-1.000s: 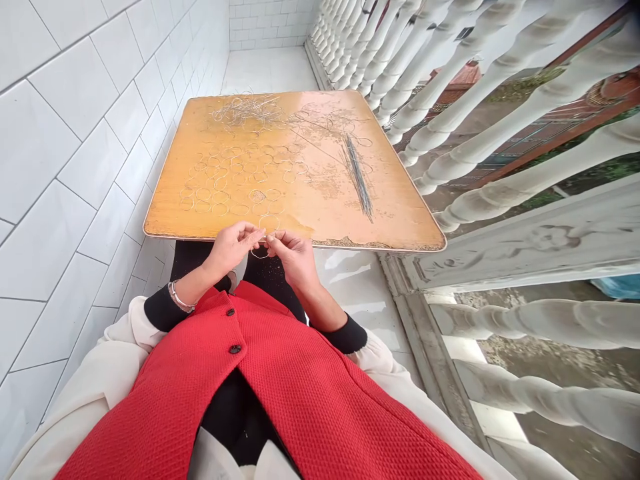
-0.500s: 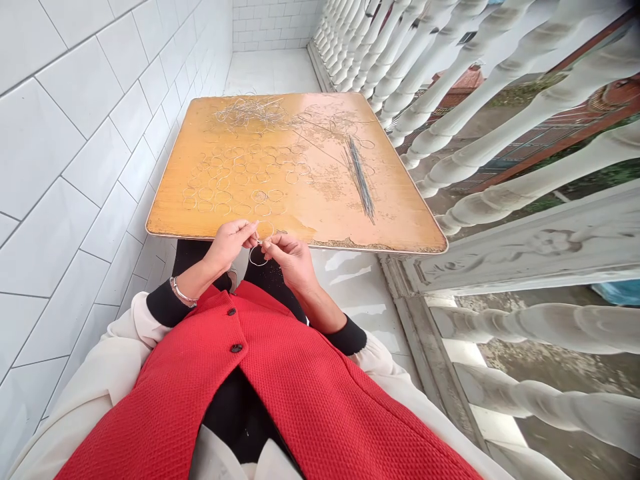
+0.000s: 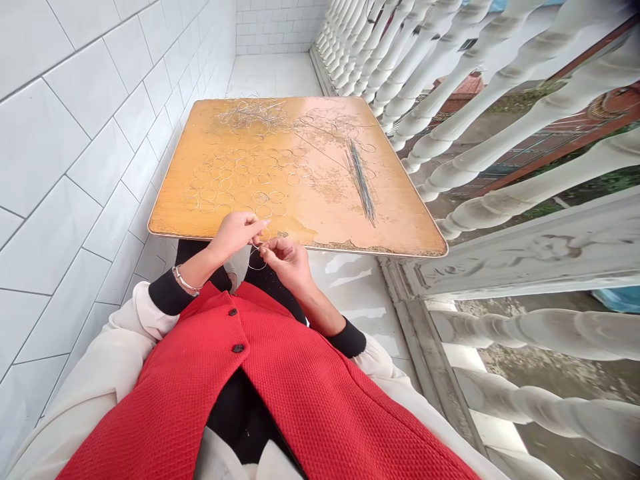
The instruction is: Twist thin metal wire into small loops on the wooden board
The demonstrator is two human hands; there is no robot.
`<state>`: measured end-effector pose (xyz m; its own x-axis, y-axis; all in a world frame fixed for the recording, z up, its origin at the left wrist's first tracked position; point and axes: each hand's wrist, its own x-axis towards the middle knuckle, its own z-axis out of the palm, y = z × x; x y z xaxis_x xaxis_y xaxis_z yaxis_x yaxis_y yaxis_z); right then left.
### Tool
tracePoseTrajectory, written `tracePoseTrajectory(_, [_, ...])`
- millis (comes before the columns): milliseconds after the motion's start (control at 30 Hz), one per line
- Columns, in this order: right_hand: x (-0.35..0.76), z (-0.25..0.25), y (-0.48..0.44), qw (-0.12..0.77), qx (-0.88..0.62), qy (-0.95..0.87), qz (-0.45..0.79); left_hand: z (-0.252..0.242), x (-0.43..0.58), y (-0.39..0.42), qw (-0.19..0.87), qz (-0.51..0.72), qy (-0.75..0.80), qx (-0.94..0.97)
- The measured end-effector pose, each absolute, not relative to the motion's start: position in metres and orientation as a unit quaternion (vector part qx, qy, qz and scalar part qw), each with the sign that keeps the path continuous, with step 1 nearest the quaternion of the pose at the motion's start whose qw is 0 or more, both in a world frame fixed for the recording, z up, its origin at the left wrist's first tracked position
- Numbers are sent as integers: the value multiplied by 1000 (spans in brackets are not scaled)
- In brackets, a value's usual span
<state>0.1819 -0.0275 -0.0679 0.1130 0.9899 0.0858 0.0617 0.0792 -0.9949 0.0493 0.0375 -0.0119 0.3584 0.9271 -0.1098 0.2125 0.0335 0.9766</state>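
At the near edge of the wooden table (image 3: 340, 230), my left hand (image 3: 237, 235) is closed in a pinch on a thin wire. My right hand (image 3: 289, 260) pinches the same wire just to the right and slightly lower, the two sets of fingertips nearly touching. A round wire loop (image 3: 251, 262) hangs below the fingers, and part of another loop shows faintly above them. Where the wire is joined or twisted is hidden by my fingertips. Beyond my hands, several thin wire rings (image 3: 223, 183) lie spread flat on the left half of the tabletop.
A tangled heap of wire (image 3: 254, 115) sits at the table's far left. To the right lies a bundle of straight wires (image 3: 362, 183). A white tiled wall (image 3: 80, 160) runs along the left, a white baluster railing (image 3: 480, 150) along the right.
My left hand has shifted slightly right and its wrist has turned over the wire. My right hand stays nearly in place. The lower loop now appears narrower.
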Motion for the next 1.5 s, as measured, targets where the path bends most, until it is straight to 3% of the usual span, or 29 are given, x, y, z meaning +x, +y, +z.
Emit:
tracePoseTrajectory(400, [185, -66, -28, 543, -509, -479, 467, -17, 50, 37, 606, 349, 456, 550])
tracePoseTrajectory(600, [245, -52, 4, 546, -603, -445, 374, -32, 43, 44, 553, 414, 445, 570])
tracePoseTrajectory(967, [294, -44, 79, 369, -735, -460, 334, -50, 53, 52, 453, 357, 431, 694])
tracePoseTrajectory(1100, [300, -41, 81, 315, -744, -509, 296, -39, 52, 59, 368, 328, 422, 761])
tracePoseTrajectory(1233, [309, -41, 61, 286, -733, -598, 150, -26, 61, 70, 232, 257, 377, 859])
tracePoseTrajectory(1500, [309, -65, 32, 202, -541, -814, 58, -34, 87, 83, 75, 62, 329, 939])
